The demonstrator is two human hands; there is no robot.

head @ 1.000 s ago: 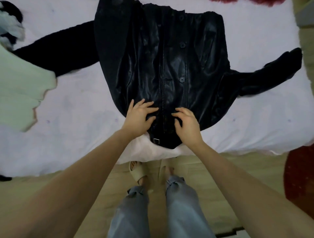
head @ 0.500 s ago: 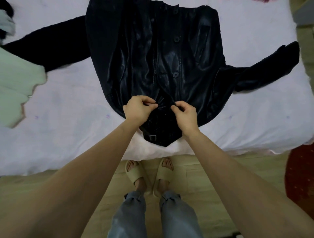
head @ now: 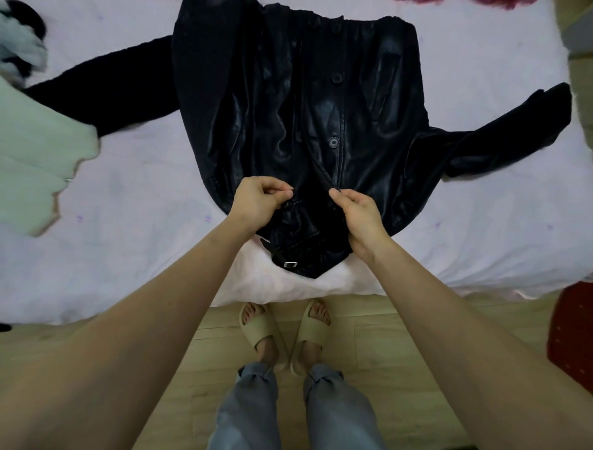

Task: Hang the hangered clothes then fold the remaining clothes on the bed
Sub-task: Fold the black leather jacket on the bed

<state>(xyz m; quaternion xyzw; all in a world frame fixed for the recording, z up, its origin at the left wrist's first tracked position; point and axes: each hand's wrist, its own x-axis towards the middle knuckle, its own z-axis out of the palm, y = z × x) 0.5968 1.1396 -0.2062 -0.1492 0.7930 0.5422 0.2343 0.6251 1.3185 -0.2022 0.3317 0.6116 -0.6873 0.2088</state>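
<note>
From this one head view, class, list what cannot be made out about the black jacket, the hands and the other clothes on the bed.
- Black jacket: its far end is cut off by the top edge.
- Left hand and right hand: the fingertips curl into dark leather, so what they pinch is unclear.
- Pale green garment: cut off by the left edge.
- Red fabric: only a sliver at the top edge.

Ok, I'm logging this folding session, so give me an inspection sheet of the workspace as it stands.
Surface: bed sheet, pale, lightly creased.
Job's things: black jacket spread flat, sleeves out to both sides, collar at the near edge.
Clutter: pale green garment on the left; dark red fabric at the far edge.
Grippers: left hand and right hand pinch the jacket near the collar.
Cables: nothing seen.
Surroundings: wooden floor, red mat.
</note>
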